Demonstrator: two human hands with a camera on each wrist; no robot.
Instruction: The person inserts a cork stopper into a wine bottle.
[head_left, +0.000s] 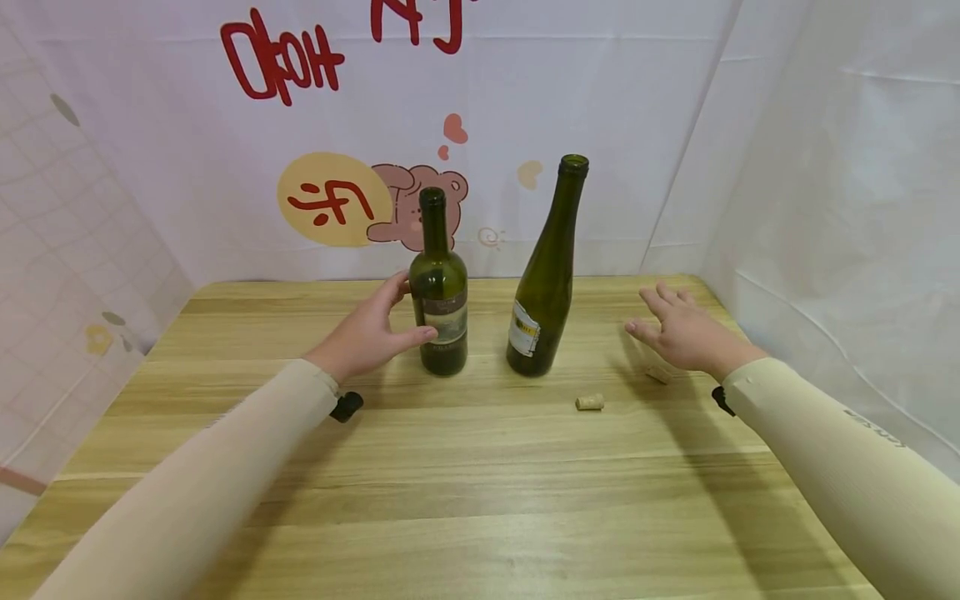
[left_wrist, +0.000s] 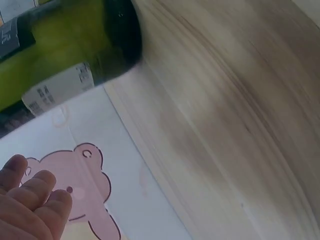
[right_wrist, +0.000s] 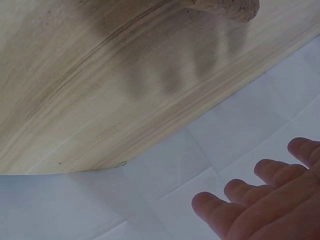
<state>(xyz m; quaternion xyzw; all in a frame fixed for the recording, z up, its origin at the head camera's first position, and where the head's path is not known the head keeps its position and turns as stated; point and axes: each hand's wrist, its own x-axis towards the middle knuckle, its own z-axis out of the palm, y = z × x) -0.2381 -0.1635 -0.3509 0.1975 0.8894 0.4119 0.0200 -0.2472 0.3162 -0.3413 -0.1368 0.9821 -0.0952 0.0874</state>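
A green wine bottle [head_left: 442,287] with a dark, picture-printed label stands upright on the table. My left hand [head_left: 372,333] is at its left side, the thumb in front of the label and the fingers reaching towards its back. In the left wrist view, a gap shows between the curved fingers and the bottle [left_wrist: 75,45]; whether the thumb touches the glass I cannot tell. My right hand [head_left: 681,335] hovers over the table's right side with fingers spread, holding nothing. Below its palm lies a cork [head_left: 658,374], partly covered in the head view; the right wrist view shows its end [right_wrist: 235,9].
A taller, slimmer green bottle [head_left: 546,283] with a torn white-and-yellow label stands right of the first, its neck uncorked. Another cork [head_left: 589,402] lies in front of it. Behind the wooden table [head_left: 480,492] hangs a white printed cloth [head_left: 615,108].
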